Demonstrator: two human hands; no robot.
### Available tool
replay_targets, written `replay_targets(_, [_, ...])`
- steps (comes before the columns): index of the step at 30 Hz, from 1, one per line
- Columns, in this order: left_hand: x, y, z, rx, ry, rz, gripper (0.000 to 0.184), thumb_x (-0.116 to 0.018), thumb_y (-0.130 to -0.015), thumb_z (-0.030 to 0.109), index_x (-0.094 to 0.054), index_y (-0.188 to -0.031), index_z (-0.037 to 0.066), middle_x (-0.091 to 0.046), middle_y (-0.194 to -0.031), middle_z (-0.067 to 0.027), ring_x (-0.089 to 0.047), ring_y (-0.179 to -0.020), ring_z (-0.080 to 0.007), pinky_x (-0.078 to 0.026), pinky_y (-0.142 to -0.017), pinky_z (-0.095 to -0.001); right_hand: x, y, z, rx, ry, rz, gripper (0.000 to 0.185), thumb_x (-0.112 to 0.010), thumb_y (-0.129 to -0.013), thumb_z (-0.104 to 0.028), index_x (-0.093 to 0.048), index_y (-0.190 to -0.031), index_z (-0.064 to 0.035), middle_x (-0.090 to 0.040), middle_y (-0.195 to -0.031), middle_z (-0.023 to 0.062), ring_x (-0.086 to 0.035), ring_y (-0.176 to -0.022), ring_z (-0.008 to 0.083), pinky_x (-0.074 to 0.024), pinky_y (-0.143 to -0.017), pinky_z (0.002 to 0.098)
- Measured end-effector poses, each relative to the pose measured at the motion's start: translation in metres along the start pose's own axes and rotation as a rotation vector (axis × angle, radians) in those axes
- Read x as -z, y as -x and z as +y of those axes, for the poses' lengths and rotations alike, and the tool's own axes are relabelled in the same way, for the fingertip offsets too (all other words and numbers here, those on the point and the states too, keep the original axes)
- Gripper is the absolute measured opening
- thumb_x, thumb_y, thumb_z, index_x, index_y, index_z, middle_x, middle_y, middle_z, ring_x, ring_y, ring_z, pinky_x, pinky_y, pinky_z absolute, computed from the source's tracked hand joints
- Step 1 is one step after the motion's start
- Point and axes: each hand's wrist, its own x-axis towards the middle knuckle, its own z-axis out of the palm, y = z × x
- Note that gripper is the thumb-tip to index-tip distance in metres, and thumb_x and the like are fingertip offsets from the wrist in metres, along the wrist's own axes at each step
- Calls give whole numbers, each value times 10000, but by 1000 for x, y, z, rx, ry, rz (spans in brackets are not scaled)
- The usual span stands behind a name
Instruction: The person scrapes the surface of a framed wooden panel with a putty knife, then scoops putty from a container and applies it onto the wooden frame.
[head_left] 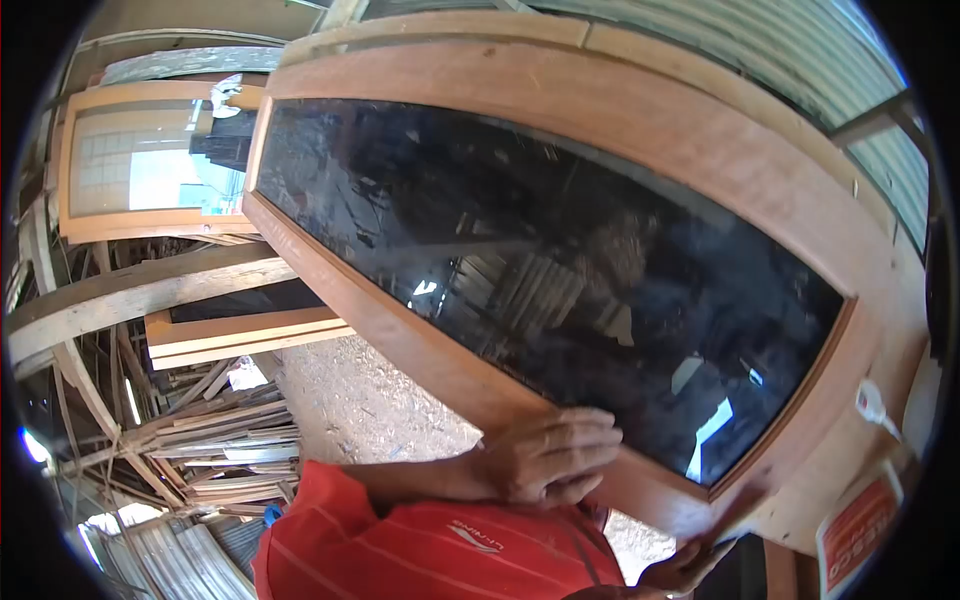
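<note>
The wooden frame (650, 105) with dark glass (520, 240) lies across the middle of the view, its length running from ten o'clock to four. At six o'clock the left hand (555, 458) rests on the frame's near side, fingers together and half bent; whether it grips, one cannot tell. The right hand (685, 570), at five o'clock, is partly hidden; its opening and hold cannot be told. Probably it is better to press on wood, not glass. A red-and-white container (858, 532) is at four o'clock.

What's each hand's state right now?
Left hand: fingers loosely curled at the wooden frame's near edge; grip can't be told.
Right hand: low, near the frame's corner; open or closed can't be told.
</note>
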Motion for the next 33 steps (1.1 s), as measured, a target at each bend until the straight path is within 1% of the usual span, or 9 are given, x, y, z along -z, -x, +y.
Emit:
replay_targets(1, [1, 1, -1, 23, -78, 3, 329, -769, -923, 91, -736, -1229, -22, -753, -1229, -172, -745, -1126, -361, -634, -971, -453, 6, 5, -10, -35, -102, 24, 571, -542, -1122, -141, -406, -1611, 120, -460, -1650, 299, -521, -1474, 420, -515, -1164, 468])
replay_targets(6, [0, -4, 0, -28, -134, -141, 200, -732, -945, 151, -755, -1101, 28, -774, -1149, -142, -749, -1066, -329, -629, -932, -437, 20, 6, -34, 103, 394, -174, 514, -673, -985, -119, -587, -1457, 66, -688, -1044, 316, -669, -888, 514, -567, -773, 540])
replay_targets(7, [0, -8, 3, -39, -177, -171, 190, -725, -952, 186, -757, -1071, 40, -778, -1123, -131, -749, -1051, -322, -626, -918, -434, 17, -5, -45, 219, 340, -128, 681, -707, -940, -71, -479, -1577, 5, -663, -935, 267, -636, -750, 472, -519, -627, 556])
replay_targets(9, [0, -5, 11, -66, -172, -214, 210, -728, -949, 226, -763, -1055, 48, -781, -1100, -120, -749, -1043, -320, -621, -911, -436, 23, -9, -41, 369, 418, -155, 862, -737, -909, -23, -344, -1674, -76, -631, -860, 204, -608, -659, 420, -472, -537, 529])
replay_targets(11, [-2, -13, -6, -71, -192, -211, 238, -759, -922, 251, -770, -1065, 61, -783, -1100, -101, -753, -1041, -304, -613, -910, -420, 13, 5, -24, 308, 238, -120, 671, -706, -1025, -180, -431, -1606, 12, -646, -944, 276, -622, -740, 477, -507, -633, 545])
replay_targets(16, [2, -18, -2, -71, -158, -244, 275, -805, -870, 245, -771, -1082, 73, -781, -1094, -76, -758, -1039, -299, -600, -902, -409, 11, -3, -39, 320, 242, -115, 698, -731, -991, -114, -435, -1617, -30, -612, -850, 239, -559, -657, 436, -399, -534, 532])
replay_targets(21, [1, -20, 1, -77, -169, -233, 246, -779, -889, 241, -767, -1060, 64, -768, -1112, -99, -741, -1052, -321, -593, -933, -436, 21, -24, -85, 114, 435, -235, 525, -785, -915, -56, -676, -1428, -26, -632, -832, 148, -639, -627, 293, -517, -518, 421])
replay_targets(26, [-2, -17, 4, -89, -162, -190, 234, -793, -877, 232, -763, -1041, 68, -760, -1110, -95, -728, -1078, -320, -591, -943, -440, 12, -74, -159, 81, 516, -276, 540, -752, -937, -40, -667, -1470, -39, -631, -838, 146, -659, -616, 276, -550, -537, 417])
replay_targets(33, [-2, -17, 4, -108, -128, -150, 203, -785, -877, 186, -752, -1025, 51, -765, -1101, -112, -726, -1070, -344, -593, -945, -459, -63, -240, -201, 254, 531, -161, 444, -620, -1030, -127, -637, -1464, -33, -680, -968, 305, -702, -737, 503, -575, -660, 581])
